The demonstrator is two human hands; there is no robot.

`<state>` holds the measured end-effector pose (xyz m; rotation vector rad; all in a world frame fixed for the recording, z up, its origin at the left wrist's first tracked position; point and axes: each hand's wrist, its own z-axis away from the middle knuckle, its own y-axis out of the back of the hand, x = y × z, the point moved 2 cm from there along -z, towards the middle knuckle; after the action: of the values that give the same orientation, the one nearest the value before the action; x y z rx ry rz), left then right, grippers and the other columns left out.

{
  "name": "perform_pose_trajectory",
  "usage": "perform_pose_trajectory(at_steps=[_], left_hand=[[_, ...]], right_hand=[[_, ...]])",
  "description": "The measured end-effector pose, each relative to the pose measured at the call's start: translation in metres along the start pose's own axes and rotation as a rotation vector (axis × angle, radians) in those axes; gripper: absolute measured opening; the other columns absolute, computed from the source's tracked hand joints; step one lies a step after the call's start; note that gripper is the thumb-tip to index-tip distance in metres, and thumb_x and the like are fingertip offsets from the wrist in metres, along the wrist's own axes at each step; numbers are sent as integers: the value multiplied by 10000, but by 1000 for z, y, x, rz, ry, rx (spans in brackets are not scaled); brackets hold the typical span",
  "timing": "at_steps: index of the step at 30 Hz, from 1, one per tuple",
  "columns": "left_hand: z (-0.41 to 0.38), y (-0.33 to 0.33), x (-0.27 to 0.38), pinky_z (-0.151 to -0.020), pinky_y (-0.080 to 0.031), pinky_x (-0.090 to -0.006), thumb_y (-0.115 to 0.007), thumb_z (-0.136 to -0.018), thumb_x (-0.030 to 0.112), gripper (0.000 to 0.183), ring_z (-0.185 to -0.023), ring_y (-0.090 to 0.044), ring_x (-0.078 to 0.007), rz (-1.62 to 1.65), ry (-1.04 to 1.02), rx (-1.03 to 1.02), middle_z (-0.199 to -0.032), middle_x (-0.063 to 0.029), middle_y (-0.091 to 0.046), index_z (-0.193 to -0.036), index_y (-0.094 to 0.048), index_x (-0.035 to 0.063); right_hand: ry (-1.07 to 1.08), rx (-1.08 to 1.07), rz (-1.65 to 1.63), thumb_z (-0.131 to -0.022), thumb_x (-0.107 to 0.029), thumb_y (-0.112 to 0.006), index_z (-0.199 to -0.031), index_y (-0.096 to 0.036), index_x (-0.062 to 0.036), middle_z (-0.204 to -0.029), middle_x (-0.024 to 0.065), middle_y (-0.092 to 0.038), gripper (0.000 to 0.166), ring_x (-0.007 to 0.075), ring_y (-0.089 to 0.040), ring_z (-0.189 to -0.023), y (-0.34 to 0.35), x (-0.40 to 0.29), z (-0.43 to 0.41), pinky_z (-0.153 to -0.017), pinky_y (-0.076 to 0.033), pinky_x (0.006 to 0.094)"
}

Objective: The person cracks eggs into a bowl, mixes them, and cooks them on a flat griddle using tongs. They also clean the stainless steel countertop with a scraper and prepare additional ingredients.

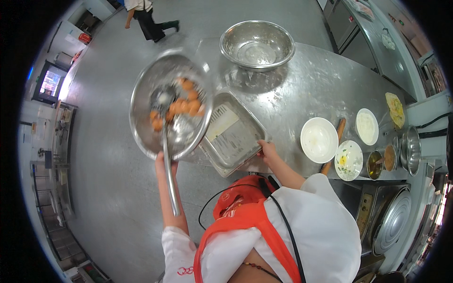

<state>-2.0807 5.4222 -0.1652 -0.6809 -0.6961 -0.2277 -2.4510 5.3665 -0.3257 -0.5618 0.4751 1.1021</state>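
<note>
My left hand (165,162) grips the near rim of a large stainless steel bowl (145,85), tilted and lifted past the table's left end. Several orange-brown round pieces (187,105) lie in it; blur hides what they are. A long-handled metal ladle (170,177) rests in the same bowl, its handle sticking out over my left wrist. My right hand (266,148) holds the near right corner of a rectangular metal tray (233,161) at the table's left edge. Inside the tray is a pale flat piece (223,123), with thin liquid or residue around it.
Another steel bowl (257,46) stands at the table's far side. On the right are white bowls (319,140), a rolling pin (342,129), a metal container of oil (374,165) and a flatbread (395,110). A round-lidded cooking appliance (393,221) sits below. Beyond, a person (150,21) walks.
</note>
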Motion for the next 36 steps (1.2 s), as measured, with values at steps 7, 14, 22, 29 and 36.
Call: perform_pose_trajectory(at_steps=[7,14,22,29,36], left_hand=[[-138,-230,-49,-465,-483,-316,-486,-741,75,109,-506,-521,-186,-370,154,-458,-591,-79,-517,-652,-516,21],[-195,-391,-136,-543,-548,-395,-449,-759,86,261,-730,-593,-304,-338,311,-603,-870,-219,-546,-930,-495,-106],[-248,-427,-186,-759,-509,-447,-551,-737,160,408,-925,-580,-354,-948,-95,-521,-1019,-248,-554,-1030,-491,-116],[-319,-402,-175,-522,-529,-381,-604,-734,166,350,-688,-635,-299,-1114,-572,-269,-755,-200,-599,-941,-541,-109],[-273,-356,-179,-437,-497,-386,-627,-712,82,219,-565,-585,-247,-657,137,-483,-792,-150,-589,-862,-534,-48]], right_hand=[[122,84,98,-740,-143,-617,-889,-539,-1,-639,48,-534,219,149,-511,-460,-7,-32,15,-361,-412,261],[261,218,80,-697,-91,-607,-892,-549,45,-598,64,-532,245,139,-500,-403,15,-67,64,-307,-401,256],[324,537,6,-696,-77,-603,-926,-537,62,-605,66,-539,277,130,-493,-388,83,-106,153,-292,-396,244],[454,619,-218,-703,-51,-588,-1038,-501,47,-663,62,-543,359,115,-486,-393,116,-112,189,-296,-395,232],[598,596,-433,-722,-13,-565,-1046,-481,57,-739,79,-558,342,149,-541,-489,111,-117,184,-313,-401,252]])
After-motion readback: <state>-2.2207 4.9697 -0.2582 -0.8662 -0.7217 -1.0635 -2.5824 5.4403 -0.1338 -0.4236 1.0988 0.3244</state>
